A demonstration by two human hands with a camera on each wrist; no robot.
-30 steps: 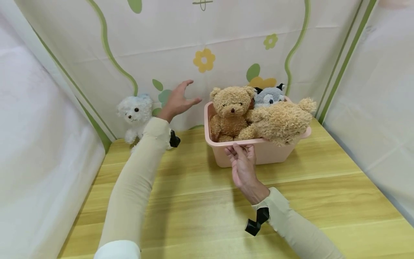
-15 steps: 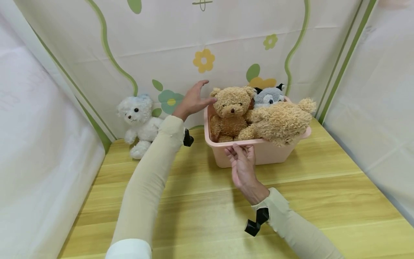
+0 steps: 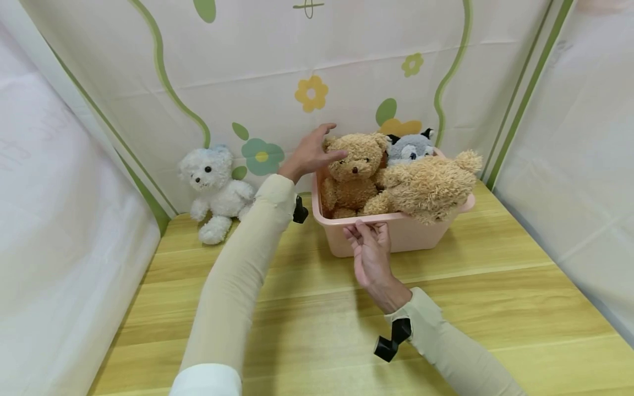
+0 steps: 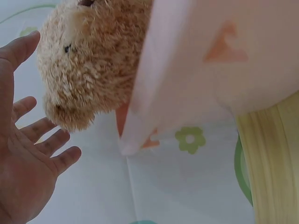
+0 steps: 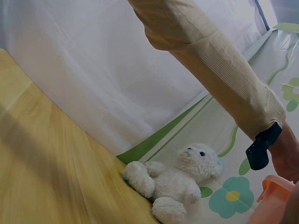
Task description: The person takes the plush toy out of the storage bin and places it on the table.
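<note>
A pink plastic bin [image 3: 416, 236] stands on the table with plush toys in it. Upright at its left end sits a light-brown teddy bear [image 3: 353, 190]. My left hand [image 3: 313, 155] is at this bear's head, thumb and fingers spread around its side; in the left wrist view the fingertips [image 4: 60, 135] come close to an ear, and I cannot tell whether they touch. With thumb and curled fingers my right hand [image 3: 371, 259] grips the bin's front rim. A shaggy tan plush [image 3: 428, 187] lies across the right end, partly covering a grey plush with black ears [image 3: 409, 148].
A white teddy bear [image 3: 218, 190] sits on the wooden table [image 3: 317, 330] at the back left, against the flower-printed backdrop [image 3: 238, 66]. White cloth walls [image 3: 64, 220] rise on both sides. Each wrist carries a black camera mount [image 3: 393, 341].
My left hand has moved right from near the white bear to the brown teddy bear's head, fingers still spread. The right hand stays on the bin's rim.
</note>
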